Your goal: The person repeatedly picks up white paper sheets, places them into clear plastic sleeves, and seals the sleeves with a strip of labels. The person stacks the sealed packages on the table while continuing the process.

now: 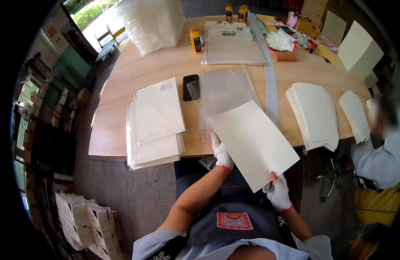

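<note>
A cream-white sheet of paper or card [255,141] slants over the table's near edge. My right hand [278,193], in a white glove with a red cuff, grips its near corner, thumb on top. My left hand [222,154], gloved alike, is at the near end of a clear plastic bag [228,89], its fingers closed at the bag's edge and partly covered by the sheet. The sheet's far left corner overlaps the bag. To the left lies a pile of white sheets in clear bags [158,115], a small label on the top one.
A black phone [191,87] lies beside the bag. Fanned stacks of cream sheets [313,115] rest on the right, near a seated person [379,151]. Farther back are more plastic bags [232,50], yellow bottles [195,41], white gloves [280,41] and a large wrapped bundle [150,21].
</note>
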Demonstrator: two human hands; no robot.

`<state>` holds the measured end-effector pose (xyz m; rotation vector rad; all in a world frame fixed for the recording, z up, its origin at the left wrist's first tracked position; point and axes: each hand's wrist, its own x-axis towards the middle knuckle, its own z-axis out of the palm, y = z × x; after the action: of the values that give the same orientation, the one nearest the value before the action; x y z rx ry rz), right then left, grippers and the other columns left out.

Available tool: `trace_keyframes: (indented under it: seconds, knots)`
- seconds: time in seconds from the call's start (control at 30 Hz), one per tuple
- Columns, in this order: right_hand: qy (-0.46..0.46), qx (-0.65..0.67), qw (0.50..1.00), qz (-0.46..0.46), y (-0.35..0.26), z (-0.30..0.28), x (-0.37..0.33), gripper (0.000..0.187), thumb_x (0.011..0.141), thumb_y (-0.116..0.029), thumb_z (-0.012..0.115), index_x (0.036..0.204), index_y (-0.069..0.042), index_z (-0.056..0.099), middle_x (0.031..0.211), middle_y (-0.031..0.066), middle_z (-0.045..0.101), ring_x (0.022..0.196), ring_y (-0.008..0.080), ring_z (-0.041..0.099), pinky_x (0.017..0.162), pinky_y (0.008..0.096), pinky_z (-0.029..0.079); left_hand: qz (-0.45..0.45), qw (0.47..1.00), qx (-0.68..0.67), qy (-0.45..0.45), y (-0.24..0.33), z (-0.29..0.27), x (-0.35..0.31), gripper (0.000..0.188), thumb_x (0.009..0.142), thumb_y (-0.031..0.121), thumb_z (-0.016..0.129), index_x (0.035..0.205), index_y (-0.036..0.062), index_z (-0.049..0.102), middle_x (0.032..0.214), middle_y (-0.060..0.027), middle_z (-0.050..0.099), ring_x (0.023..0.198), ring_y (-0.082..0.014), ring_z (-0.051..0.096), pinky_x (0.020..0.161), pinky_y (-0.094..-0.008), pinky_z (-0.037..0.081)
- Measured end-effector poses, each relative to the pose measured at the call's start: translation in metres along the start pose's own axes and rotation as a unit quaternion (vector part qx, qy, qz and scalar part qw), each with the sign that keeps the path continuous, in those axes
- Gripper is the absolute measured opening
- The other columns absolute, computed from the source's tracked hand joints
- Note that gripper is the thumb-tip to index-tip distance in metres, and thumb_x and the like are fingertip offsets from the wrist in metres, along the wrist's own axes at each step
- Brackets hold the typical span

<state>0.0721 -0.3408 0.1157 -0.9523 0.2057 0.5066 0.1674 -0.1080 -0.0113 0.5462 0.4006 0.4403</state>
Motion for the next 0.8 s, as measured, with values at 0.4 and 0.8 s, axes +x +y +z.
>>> trace_keyframes:
  seconds: [0.4, 0.8]
  knots:
    - [0.048, 0.017, 0.994, 0.095, 0.053, -0.01, 0.054, 0.028, 0.099, -0.012, 0.052, 0.122, 0.003, 0.05, 0.115, 0.0153, 0.057, 0.1, 0.0273, 0.063, 0.081, 0.0381, 0.059, -0.252, 0.923, 0.288, -0.037, -0.022, -0.057, -0.103, 0.029, 0.1, 0.024, 0.045, 0.122, 0.0094, 0.057, 0.108, -0.0081, 0.066, 0.088, -0.0236, 0.067, 0.074, -0.0369, 0.058]
    - [-0.123, -0.262, 0.952, 0.099, 0.039, 0.028, 0.069, 0.033, 0.103, -0.027, 0.048, 0.124, -0.004, 0.058, 0.083, 0.0053, 0.065, 0.061, 0.0108, 0.062, 0.054, 0.0246, 0.051, -0.246, 0.931, 0.269, -0.002, 0.08, -0.059, -0.105, 0.028, 0.096, 0.03, 0.063, 0.111, 0.0068, 0.058, 0.104, -0.0073, 0.066, 0.086, -0.0181, 0.068, 0.068, -0.0308, 0.058]
